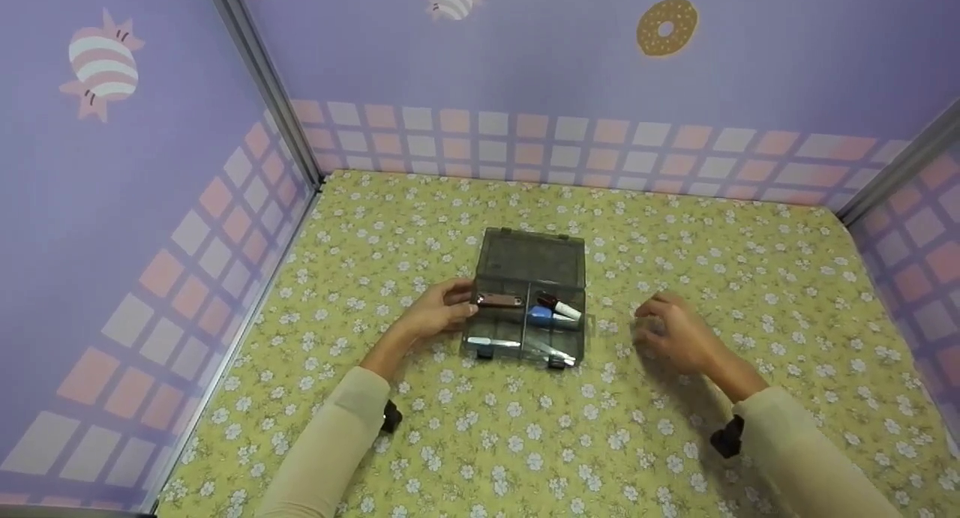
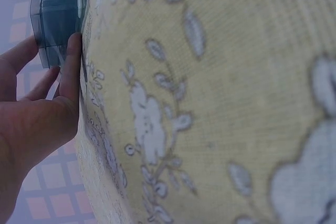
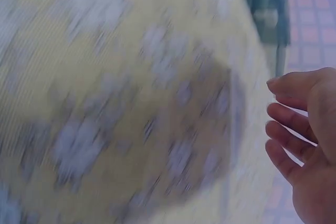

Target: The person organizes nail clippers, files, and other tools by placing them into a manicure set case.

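A smoky see-through plastic box (image 1: 523, 330) lies on the cloth with its lid (image 1: 531, 257) swung back, away from the person. My left hand (image 1: 439, 308) touches the box's left side, its fingers spread and fairly straight against the wall. Inside, near that hand, is a brown-handled item with metal ends (image 1: 500, 300). The right compartment holds a dark red and white item (image 1: 559, 305), a blue and white item (image 1: 541, 314) and a thin silvery item (image 1: 553, 351). A slim white-and-silver item (image 1: 493, 342) lies front left. My right hand (image 1: 675, 334) hovers right of the box, fingers loosely bent, holding nothing.
A flowered yellow cloth (image 1: 420, 443) covers the table. Purple printed panels stand behind (image 1: 525, 68) and at the left (image 1: 150, 203), joined by a grey metal post (image 1: 262, 76). Another panel (image 1: 919, 241) stands at the right.
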`<state>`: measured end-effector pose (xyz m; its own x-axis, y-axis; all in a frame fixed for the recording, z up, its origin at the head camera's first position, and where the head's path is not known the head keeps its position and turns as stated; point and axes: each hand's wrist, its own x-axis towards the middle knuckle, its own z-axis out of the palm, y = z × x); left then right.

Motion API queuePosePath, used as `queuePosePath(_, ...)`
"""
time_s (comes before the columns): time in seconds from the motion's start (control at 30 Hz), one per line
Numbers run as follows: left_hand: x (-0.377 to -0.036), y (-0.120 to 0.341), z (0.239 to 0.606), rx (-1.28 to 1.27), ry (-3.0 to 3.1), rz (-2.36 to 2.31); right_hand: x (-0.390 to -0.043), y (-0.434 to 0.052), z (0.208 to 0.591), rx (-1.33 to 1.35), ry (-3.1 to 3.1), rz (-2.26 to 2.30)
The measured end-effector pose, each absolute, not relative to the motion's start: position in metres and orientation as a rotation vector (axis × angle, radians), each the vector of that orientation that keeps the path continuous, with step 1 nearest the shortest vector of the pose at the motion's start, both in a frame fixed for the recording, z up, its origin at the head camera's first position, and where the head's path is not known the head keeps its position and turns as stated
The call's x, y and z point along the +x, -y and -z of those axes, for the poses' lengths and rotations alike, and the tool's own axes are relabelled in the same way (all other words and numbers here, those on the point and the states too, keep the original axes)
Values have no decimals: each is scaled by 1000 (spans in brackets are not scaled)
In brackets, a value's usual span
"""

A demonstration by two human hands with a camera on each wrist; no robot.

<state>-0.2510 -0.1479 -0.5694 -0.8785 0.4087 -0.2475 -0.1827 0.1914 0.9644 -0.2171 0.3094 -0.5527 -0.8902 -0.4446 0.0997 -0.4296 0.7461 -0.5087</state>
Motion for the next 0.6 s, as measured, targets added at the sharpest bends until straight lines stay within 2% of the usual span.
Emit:
queuePosePath(0.27, -252, 148, 570, 227, -2024, -1730, -215, -334, 565, -768, -2963, 719)
queuePosePath(0.6, -251, 148, 570, 185, -2002, -1743, -214, -336, 568, -620, -2866, 805)
